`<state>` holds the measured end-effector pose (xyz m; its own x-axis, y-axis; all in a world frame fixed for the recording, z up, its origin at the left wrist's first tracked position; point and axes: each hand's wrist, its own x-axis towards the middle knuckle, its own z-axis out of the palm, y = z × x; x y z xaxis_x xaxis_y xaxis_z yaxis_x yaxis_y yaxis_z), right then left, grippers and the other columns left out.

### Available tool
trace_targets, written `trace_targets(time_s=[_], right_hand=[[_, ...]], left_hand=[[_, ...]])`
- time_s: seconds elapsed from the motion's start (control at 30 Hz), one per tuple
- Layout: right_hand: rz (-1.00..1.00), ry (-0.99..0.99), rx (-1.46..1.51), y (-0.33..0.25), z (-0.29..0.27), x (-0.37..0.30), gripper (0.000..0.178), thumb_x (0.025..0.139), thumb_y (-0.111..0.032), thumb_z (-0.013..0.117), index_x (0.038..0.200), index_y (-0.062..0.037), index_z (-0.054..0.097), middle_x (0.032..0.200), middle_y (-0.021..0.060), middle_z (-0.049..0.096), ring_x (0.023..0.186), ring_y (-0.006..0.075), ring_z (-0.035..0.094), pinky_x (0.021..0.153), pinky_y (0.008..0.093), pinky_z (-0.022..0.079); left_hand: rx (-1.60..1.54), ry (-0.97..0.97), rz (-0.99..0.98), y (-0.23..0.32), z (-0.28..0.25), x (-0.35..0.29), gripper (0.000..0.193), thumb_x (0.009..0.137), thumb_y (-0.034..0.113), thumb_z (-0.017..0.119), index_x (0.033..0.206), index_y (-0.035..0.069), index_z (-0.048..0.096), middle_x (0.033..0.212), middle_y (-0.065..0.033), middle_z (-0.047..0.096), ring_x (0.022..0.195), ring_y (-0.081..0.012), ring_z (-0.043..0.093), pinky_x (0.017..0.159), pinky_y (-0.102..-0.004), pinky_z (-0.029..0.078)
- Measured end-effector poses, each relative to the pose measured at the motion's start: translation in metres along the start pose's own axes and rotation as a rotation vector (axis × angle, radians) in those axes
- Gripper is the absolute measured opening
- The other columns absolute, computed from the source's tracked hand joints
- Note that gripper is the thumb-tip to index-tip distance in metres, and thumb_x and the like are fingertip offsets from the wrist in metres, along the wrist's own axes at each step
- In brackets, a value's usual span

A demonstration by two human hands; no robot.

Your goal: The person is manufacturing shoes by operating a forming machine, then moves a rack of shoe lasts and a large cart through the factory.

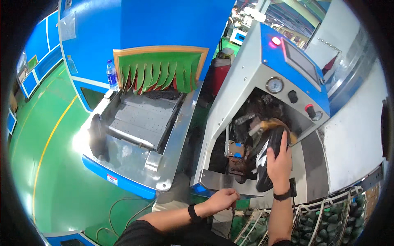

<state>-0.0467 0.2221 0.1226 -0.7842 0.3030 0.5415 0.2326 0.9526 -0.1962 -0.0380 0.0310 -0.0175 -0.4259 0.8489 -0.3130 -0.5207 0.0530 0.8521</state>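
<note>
My right hand (280, 166) grips a black shoe with white patches (262, 166), fingers laid along its side. It holds the shoe upright at the opening of a grey and blue machine (230, 78), against a yellowish worn part (273, 123) inside. Below and to the left of the opening, my left hand (223, 201) is loosely curled in front of my body, with nothing visible in it. A dark shoe (97, 137) stands at the left front corner of the neighbouring metal conveyor table (127, 158).
Green strip flaps (160, 76) hang over the conveyor outlet, with a water bottle (111, 75) beside it. The machine carries a gauge (274, 85), knobs (292, 96) and a lit red lamp (276, 41). Racks of dark lumpy pieces (324, 223) stand lower right; a cable (111, 219) crosses the floor.
</note>
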Motion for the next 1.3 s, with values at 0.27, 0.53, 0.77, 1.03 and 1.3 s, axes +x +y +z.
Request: trace_targets(time_s=[0.27, 0.53, 0.77, 1.03, 1.3], right_hand=[[-0.017, 0.161, 0.087, 0.008, -0.023, -0.143, 0.076, 0.09, -0.017, 0.068, 0.155, 0.0009, 0.033, 0.137, 0.0369, 0.046, 0.121, 0.0564, 0.048, 0.102, 0.0535, 0.042], [-0.099, -0.631, 0.43, 0.004, -0.103, -0.207, 0.069, 0.08, -0.037, 0.085, 0.139, -0.0127, 0.059, 0.138, 0.0221, 0.052, 0.12, 0.0426, 0.058, 0.103, 0.0526, 0.047], [0.821, -0.417, 2.212, 0.009, 0.004, -0.093, 0.045, 0.093, -0.021, 0.073, 0.126, -0.0004, 0.05, 0.112, 0.0145, 0.063, 0.103, 0.032, 0.068, 0.081, 0.0457, 0.061], [0.531, 0.025, 2.195, 0.049, -0.01, -0.184, 0.074, 0.093, -0.011, 0.068, 0.157, -0.0106, 0.031, 0.135, 0.0136, 0.056, 0.118, 0.0303, 0.062, 0.09, 0.05, 0.061], [1.775, 1.001, 1.871, 0.098, -0.052, -0.495, 0.042, 0.091, -0.049, 0.071, 0.101, -0.0088, 0.062, 0.084, 0.0098, 0.065, 0.06, 0.0189, 0.06, 0.045, 0.0256, 0.045]], left_hand=[[0.114, -0.19, 0.068, 0.016, 0.012, -0.031, 0.045, 0.106, 0.041, 0.051, 0.131, 0.003, 0.055, 0.094, -0.0052, 0.069, 0.075, -0.0107, 0.061, 0.064, -0.0242, 0.048], [-0.248, -0.486, -0.365, 0.012, 0.001, -0.046, 0.07, 0.101, 0.059, 0.052, 0.143, 0.003, 0.049, 0.122, -0.0073, 0.066, 0.095, -0.0173, 0.066, 0.078, -0.0286, 0.053], [0.375, -0.135, -0.315, -0.053, -0.027, -0.054, 0.043, 0.089, 0.032, 0.075, 0.114, -0.002, 0.067, 0.1, -0.0062, 0.069, 0.093, -0.0133, 0.061, 0.085, -0.0311, 0.05], [0.573, -0.138, -0.15, -0.061, -0.019, -0.073, 0.039, 0.088, 0.025, 0.073, 0.114, -0.003, 0.064, 0.099, -0.0051, 0.065, 0.093, -0.0176, 0.057, 0.087, -0.0319, 0.045], [0.561, -0.266, -0.293, -0.065, -0.02, -0.049, 0.04, 0.097, 0.023, 0.063, 0.128, -0.003, 0.062, 0.126, -0.0127, 0.065, 0.113, -0.0244, 0.059, 0.101, -0.0385, 0.045]])
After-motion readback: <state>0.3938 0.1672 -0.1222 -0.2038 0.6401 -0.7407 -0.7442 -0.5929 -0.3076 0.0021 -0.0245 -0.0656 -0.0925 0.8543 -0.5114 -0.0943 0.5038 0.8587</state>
